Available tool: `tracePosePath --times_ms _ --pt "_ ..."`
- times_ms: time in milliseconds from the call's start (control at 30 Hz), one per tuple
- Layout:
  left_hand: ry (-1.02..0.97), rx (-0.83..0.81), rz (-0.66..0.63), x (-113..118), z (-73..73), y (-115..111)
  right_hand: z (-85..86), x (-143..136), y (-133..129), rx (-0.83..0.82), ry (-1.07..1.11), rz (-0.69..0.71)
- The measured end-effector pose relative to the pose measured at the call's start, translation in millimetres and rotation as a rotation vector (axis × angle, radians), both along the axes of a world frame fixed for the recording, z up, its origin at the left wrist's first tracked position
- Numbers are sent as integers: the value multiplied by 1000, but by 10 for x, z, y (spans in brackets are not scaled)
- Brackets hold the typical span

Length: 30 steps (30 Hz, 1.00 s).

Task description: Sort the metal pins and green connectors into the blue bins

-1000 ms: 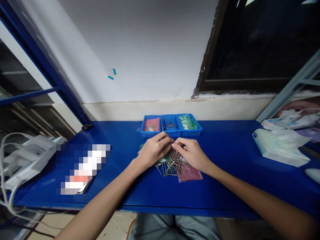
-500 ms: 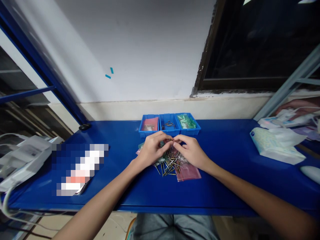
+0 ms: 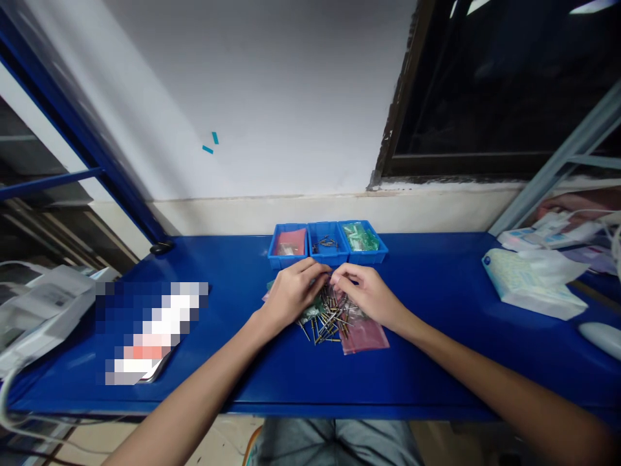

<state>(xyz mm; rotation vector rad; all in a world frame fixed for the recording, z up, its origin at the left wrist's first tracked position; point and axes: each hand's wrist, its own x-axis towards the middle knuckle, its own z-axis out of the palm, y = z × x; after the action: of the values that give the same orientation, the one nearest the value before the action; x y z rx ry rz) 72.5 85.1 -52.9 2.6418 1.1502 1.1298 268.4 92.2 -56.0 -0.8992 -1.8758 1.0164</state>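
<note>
My left hand [image 3: 295,290] and my right hand [image 3: 369,292] hover close together over a loose pile of thin metal pins [image 3: 330,320], some with brass-coloured parts. The left fingers are pinched together; anything between their tips is too small to make out. On the right, the thumb and fingers curl inward and their tips are closed, with the contents hidden. A pink plastic bag [image 3: 365,336] lies under the right side of the pile. Greenish plastic [image 3: 310,312] shows beneath the left hand.
Behind the hands stand three blue bins: the left bin [image 3: 287,261] holds a pink packet, the middle bin [image 3: 328,259] several pins, the right bin [image 3: 371,257] green packets. A tissue pack [image 3: 538,294] lies right, near another person's hand [image 3: 567,202]. A pixelated object [image 3: 158,336] lies left.
My fingertips, which met over the pile, have drawn slightly apart. The right fingers curl in more. The pile and bins look the same, with a small shift of the view.
</note>
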Motion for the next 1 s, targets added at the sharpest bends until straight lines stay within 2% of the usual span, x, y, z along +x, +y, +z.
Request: tracePosePath --times_ms 100,233,433,567,700,800,867,933,1000 --pt "-20 -2 20 -5 -14 19 -3 9 11 64 -18 -70" --pt "-95 -28 -15 16 -25 20 -38 16 63 193 -81 -167" --pt "-129 -103 -33 46 -47 7 -1 11 56 258 -177 -128" --pt "-110 -104 -11 10 -14 19 81 45 50 390 -270 -118" --pt "-129 7 90 -78 68 56 165 119 296 586 -401 -241" --pt "-82 44 151 -145 112 81 205 147 580 648 -532 -319" --pt "2 40 176 -171 123 86 238 132 651 671 -613 -336" --pt "92 34 191 -180 123 82 306 105 521 704 -632 -342" --pt "165 25 192 -175 119 74 415 105 171 717 -564 -308"
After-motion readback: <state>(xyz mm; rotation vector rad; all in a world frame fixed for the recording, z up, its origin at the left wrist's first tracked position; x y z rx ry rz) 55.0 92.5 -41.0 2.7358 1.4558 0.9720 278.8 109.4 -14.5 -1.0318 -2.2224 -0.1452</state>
